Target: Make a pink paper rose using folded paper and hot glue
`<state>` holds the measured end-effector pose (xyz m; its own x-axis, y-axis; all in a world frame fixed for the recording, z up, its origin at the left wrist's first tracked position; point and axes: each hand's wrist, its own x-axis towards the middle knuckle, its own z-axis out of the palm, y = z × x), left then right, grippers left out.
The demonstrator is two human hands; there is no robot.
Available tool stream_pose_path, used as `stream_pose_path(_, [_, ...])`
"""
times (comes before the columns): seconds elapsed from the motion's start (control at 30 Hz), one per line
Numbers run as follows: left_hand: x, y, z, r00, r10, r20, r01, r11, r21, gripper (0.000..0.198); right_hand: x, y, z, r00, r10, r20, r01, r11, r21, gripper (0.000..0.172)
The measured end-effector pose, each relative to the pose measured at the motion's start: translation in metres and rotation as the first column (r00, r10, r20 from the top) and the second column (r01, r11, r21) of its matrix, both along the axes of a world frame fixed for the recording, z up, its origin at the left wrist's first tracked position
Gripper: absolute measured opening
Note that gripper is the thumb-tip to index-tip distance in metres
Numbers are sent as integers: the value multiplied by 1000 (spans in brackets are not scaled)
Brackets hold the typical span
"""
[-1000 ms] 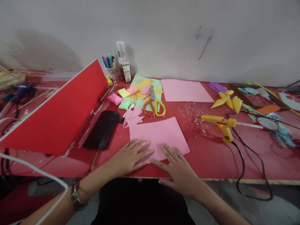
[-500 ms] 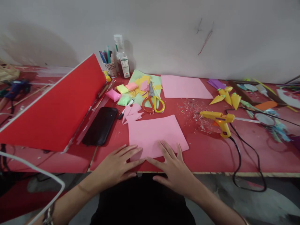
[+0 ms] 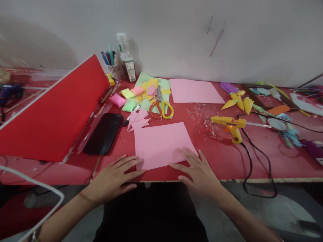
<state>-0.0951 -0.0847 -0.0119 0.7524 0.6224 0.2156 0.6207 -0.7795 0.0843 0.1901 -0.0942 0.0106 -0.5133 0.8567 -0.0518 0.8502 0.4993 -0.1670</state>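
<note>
White wall (image 3: 176,40) at rear; red bench (image 3: 222,161) runs full width below it, cluttered w/ craft stock. Subject item: pink sheet (image 3: 161,144), lying flat near the front edge, centre of view, long axis approx. left-right w/ a slight skew, near edge just inside the bench lip. Left grip (image 3: 113,178): bare hand, palm down, fingers spread, pinching nothing; fingertips reach the sheet's near-left corner, contact w/ the paper can't be confirmed. Right grip (image 3: 202,171): palm down, fingers spread, pinching nothing; fingertips rest on the sheet's near-right portion. Sheet therefore lies fwd of both grips and between them, one grip per near corner; right is the nearer, being already on the paper. Adjacent items: black phone (image 3: 103,132) just left of sheet, apart from it; pink offcuts (image 3: 137,121) at its far-left corner; red board (image 3: 55,114) propped at a tilt, far left. Scissors (image 3: 161,109) behind, on mixed paper scraps. Second pink sheet (image 3: 194,90) toward the wall. Yellow glue gun (image 3: 230,124) to the right, cable trailing over the bench edge, scrap debris beside it. Pen cup (image 3: 112,69) and bottle (image 3: 125,58) against the wall.
</note>
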Motion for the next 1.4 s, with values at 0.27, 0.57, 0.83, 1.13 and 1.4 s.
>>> stream_pose_path(0.27, [-5, -2, -1, 999, -19, 34, 17, 998, 57, 27, 33, -4, 1, 990, -125, 63, 123, 992, 39, 36])
stream_pose_path(0.57, [-5, -2, -3, 1000, -11, 18, 11, 999, -43, 27, 59, -3, 6, 978, -197, 70, 183, 967, 176, 39])
stream_pose_path(0.83, [34, 10, 15, 974, 228, -11, -223, 936, -272, 42, 24, 37, 6, 993, 115, -40, -111, 990, 89, 50])
stream_pose_path(1.13, [57, 32, 33, 978, 168, -122, -176, 982, -62, 21, 7, 66, 14, 893, 436, 111, -439, 788, 433, 34])
stream_pose_path(1.4, [90, 52, 63, 998, 36, 60, -64, 823, 564, 18, -20, 74, 49, 943, 331, 27, -299, 813, 499, 41])
